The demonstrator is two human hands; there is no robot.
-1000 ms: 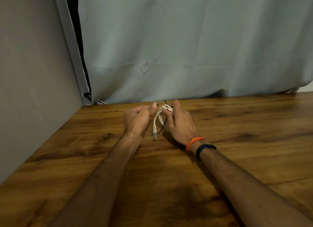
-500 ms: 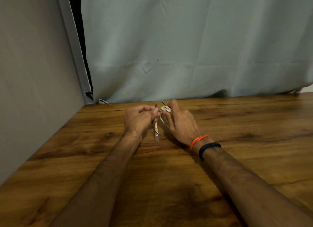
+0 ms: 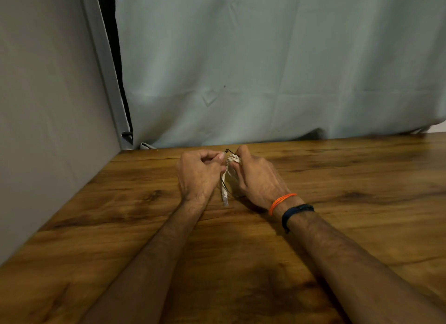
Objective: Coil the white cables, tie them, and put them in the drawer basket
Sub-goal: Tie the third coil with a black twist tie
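Note:
A small coil of white cable is held upright between both hands above the wooden table. My right hand grips the coil from the right, its fingers curled round the bundle. My left hand pinches a thin black tie at the top of the coil. The cable's plug end hangs down between my wrists, touching the table. The drawer basket is out of view.
A grey curtain hangs along the table's far edge. A grey panel walls off the left side. Bare wood stretches to the right and toward me.
The coil has been squeezed narrower and my hands have drawn closer together at its top. The black tie's loop below the coil has shrunk.

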